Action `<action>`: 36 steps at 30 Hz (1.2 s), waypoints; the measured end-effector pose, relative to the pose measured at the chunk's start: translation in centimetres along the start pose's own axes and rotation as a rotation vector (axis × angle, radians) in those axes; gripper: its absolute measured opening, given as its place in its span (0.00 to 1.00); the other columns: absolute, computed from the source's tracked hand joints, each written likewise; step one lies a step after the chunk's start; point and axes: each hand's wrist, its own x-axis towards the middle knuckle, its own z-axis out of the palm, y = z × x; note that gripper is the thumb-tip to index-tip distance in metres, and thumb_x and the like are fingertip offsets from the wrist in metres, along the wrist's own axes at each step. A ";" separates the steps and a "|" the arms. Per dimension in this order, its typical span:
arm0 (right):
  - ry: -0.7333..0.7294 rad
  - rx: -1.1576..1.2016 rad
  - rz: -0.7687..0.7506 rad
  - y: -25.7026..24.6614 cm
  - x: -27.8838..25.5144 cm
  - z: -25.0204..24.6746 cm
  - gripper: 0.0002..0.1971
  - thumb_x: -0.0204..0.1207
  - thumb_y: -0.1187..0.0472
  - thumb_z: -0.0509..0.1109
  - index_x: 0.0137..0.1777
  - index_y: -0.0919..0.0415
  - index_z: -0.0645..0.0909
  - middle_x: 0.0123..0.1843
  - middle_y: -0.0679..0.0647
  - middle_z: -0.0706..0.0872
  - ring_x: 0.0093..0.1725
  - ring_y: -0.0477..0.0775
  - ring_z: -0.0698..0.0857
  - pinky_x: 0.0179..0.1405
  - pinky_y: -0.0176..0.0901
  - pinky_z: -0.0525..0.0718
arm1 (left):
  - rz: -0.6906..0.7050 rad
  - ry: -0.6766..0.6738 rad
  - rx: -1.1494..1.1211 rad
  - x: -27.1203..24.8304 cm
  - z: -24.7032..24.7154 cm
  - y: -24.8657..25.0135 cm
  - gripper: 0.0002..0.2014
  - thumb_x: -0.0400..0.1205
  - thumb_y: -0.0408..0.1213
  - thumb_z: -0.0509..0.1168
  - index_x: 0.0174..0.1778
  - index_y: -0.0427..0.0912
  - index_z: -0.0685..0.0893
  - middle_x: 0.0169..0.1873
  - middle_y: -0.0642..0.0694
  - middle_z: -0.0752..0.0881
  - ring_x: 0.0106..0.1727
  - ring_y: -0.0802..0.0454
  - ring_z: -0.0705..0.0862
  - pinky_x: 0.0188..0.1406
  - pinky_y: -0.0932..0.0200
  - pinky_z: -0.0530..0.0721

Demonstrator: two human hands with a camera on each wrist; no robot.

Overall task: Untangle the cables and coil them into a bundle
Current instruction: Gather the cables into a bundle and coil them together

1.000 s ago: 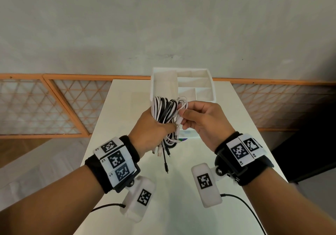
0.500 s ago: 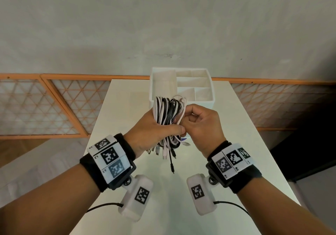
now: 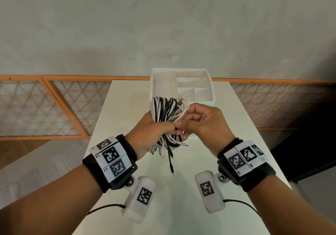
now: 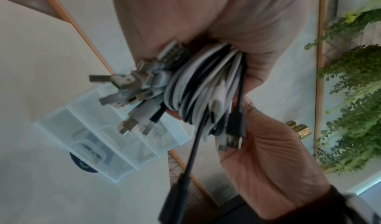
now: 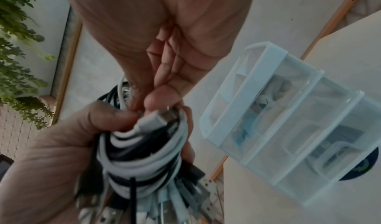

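Observation:
A bundle of black and white cables (image 3: 167, 112) is held upright above the white table (image 3: 116, 114). My left hand (image 3: 154, 131) grips the bundle (image 4: 202, 87) around its middle, and several plugs (image 4: 128, 87) stick out below the fist. One black cable end (image 3: 171, 163) hangs lowest. My right hand (image 3: 200, 121) is at the bundle's right side, with thumb and fingers pinching a white cable end (image 5: 154, 121) wound across the bundle (image 5: 144, 149). The coil's loops rise above both hands.
A white compartment organiser box (image 3: 209, 89) stands at the table's far end, just behind the hands; in the wrist views it looks translucent (image 5: 288, 129). An orange lattice railing (image 3: 54, 107) runs behind the table, with a grey wall above. Green foliage (image 4: 350, 97) shows in the wrist views.
Both hands have drawn slightly nearer with the bundle. The right hand has carried the white cable round the bundle and now pinches it low against the left hand's fingers.

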 end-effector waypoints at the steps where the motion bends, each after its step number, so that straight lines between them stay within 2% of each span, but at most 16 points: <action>1: -0.044 -0.002 0.016 -0.2 -0.1 -0.1 0.06 0.71 0.77 0.76 0.45 0.72 0.85 0.37 0.62 0.92 0.33 0.58 0.91 0.34 0.45 0.90 | -0.006 0.011 -0.002 0.0 -0.1 0.0 0.13 0.67 0.24 0.64 0.45 0.37 0.88 0.35 0.41 0.87 0.40 0.46 0.87 0.41 0.51 0.85; 3: -0.082 0.006 0.036 -0.7 -0.1 -0.3 0.06 0.74 0.72 0.75 0.49 0.73 0.87 0.42 0.66 0.93 0.40 0.63 0.92 0.44 0.52 0.92 | -0.001 0.030 0.007 0.1 -0.1 -0.2 0.13 0.71 0.21 0.64 0.47 0.36 0.87 0.35 0.46 0.88 0.40 0.50 0.87 0.41 0.54 0.85; 5: -0.048 0.002 0.023 -1.1 0.0 -0.3 0.09 0.76 0.63 0.75 0.45 0.71 0.89 0.41 0.69 0.92 0.42 0.70 0.92 0.50 0.60 0.91 | 0.011 0.048 0.053 0.1 0.0 0.0 0.15 0.73 0.15 0.61 0.44 0.38 0.86 0.31 0.51 0.87 0.36 0.55 0.87 0.36 0.61 0.84; 6: -0.029 -0.027 0.008 -1.2 0.1 -0.2 0.09 0.76 0.61 0.76 0.43 0.70 0.89 0.39 0.68 0.92 0.40 0.70 0.92 0.51 0.61 0.90 | 0.026 0.047 0.089 0.3 0.1 0.1 0.14 0.72 0.16 0.63 0.45 0.36 0.85 0.32 0.50 0.87 0.37 0.55 0.87 0.37 0.62 0.84; 9: -0.043 -0.178 -0.030 -1.0 0.3 -0.1 0.08 0.72 0.66 0.80 0.38 0.71 0.88 0.35 0.65 0.91 0.32 0.58 0.90 0.42 0.52 0.90 | 0.070 0.005 0.185 0.3 0.2 0.6 0.14 0.71 0.17 0.69 0.53 0.25 0.82 0.42 0.30 0.88 0.45 0.43 0.89 0.51 0.48 0.88; 10: -0.056 -0.206 -0.030 -0.9 0.3 0.0 0.08 0.70 0.67 0.82 0.36 0.71 0.87 0.34 0.65 0.91 0.31 0.56 0.89 0.39 0.51 0.90 | 0.077 -0.019 0.207 0.2 0.3 0.8 0.14 0.72 0.14 0.69 0.53 0.23 0.82 0.43 0.28 0.88 0.45 0.44 0.89 0.50 0.49 0.88; 13: -0.083 -0.261 -0.011 -0.6 0.4 -0.2 0.08 0.69 0.65 0.83 0.36 0.69 0.88 0.34 0.63 0.91 0.30 0.57 0.87 0.38 0.55 0.89 | 0.108 -0.035 0.258 0.1 0.2 0.3 0.12 0.72 0.12 0.68 0.51 0.24 0.82 0.34 0.41 0.89 0.39 0.56 0.87 0.41 0.61 0.87; 16: -0.149 -0.278 0.022 -0.5 0.2 -0.7 0.02 0.74 0.65 0.79 0.40 0.61 0.91 0.34 0.56 0.92 0.33 0.52 0.89 0.47 0.56 0.91 | 0.094 0.004 0.225 0.0 -0.1 -0.1 0.11 0.74 0.18 0.70 0.52 0.28 0.85 0.41 0.33 0.90 0.43 0.51 0.89 0.47 0.54 0.87; 18: -0.156 -0.273 0.026 -0.4 0.1 -0.8 0.06 0.76 0.69 0.76 0.44 0.57 0.91 0.36 0.54 0.92 0.34 0.49 0.90 0.46 0.50 0.91 | 0.067 0.051 0.177 0.2 -0.6 -0.4 0.10 0.72 0.23 0.72 0.49 0.31 0.87 0.39 0.37 0.90 0.43 0.49 0.89 0.47 0.53 0.86; 21: -0.067 -0.295 -0.016 -0.4 0.4 -0.4 0.02 0.75 0.68 0.77 0.43 0.63 0.92 0.34 0.58 0.91 0.29 0.47 0.86 0.35 0.43 0.87 | 0.060 0.051 0.168 0.2 -0.8 -0.6 0.10 0.76 0.18 0.67 0.47 0.34 0.87 0.35 0.45 0.89 0.39 0.53 0.88 0.42 0.58 0.85; 25: 0.009 -0.221 -0.031 -0.1 0.3 0.4 0.04 0.73 0.70 0.78 0.37 0.67 0.90 0.29 0.67 0.87 0.26 0.55 0.82 0.29 0.47 0.84 | 0.123 -0.014 0.223 0.1 -0.3 -0.2 0.08 0.75 0.15 0.65 0.47 0.26 0.84 0.35 0.41 0.87 0.38 0.52 0.86 0.41 0.61 0.84; 27: 0.016 -0.212 -0.030 0.0 0.3 0.5 0.05 0.73 0.71 0.77 0.36 0.68 0.89 0.28 0.68 0.86 0.25 0.54 0.81 0.28 0.45 0.81 | 0.134 -0.014 0.222 0.0 -0.2 0.0 0.09 0.74 0.13 0.66 0.45 0.28 0.84 0.33 0.42 0.88 0.38 0.52 0.87 0.41 0.62 0.84; 30: -0.043 -0.243 -0.026 -0.6 0.2 0.2 0.04 0.74 0.70 0.77 0.38 0.67 0.91 0.29 0.69 0.86 0.27 0.53 0.80 0.28 0.43 0.81 | 0.116 0.021 0.222 0.0 -0.4 -0.3 0.11 0.76 0.16 0.65 0.49 0.32 0.86 0.39 0.35 0.89 0.43 0.48 0.89 0.45 0.51 0.87; 31: -0.072 -0.249 -0.025 -0.9 0.2 0.1 0.03 0.74 0.69 0.77 0.39 0.66 0.91 0.30 0.68 0.87 0.28 0.54 0.82 0.29 0.44 0.82 | 0.108 0.025 0.217 -0.1 -0.4 -0.3 0.10 0.76 0.17 0.64 0.47 0.32 0.87 0.38 0.34 0.89 0.42 0.48 0.88 0.45 0.52 0.87; 33: -0.097 -0.175 -0.013 -1.5 0.1 0.0 0.04 0.73 0.67 0.76 0.40 0.68 0.90 0.34 0.68 0.89 0.30 0.58 0.86 0.30 0.48 0.83 | 0.092 0.034 0.189 0.0 -0.4 -0.3 0.09 0.75 0.20 0.66 0.42 0.37 0.86 0.34 0.40 0.87 0.38 0.50 0.86 0.42 0.54 0.83; 36: 0.055 0.050 0.010 -1.8 0.4 0.0 0.10 0.73 0.65 0.79 0.44 0.72 0.84 0.36 0.66 0.90 0.26 0.61 0.85 0.25 0.45 0.80 | 0.052 0.089 0.148 0.1 -0.4 -0.4 0.10 0.68 0.28 0.66 0.41 0.44 0.87 0.35 0.48 0.90 0.39 0.53 0.88 0.45 0.55 0.82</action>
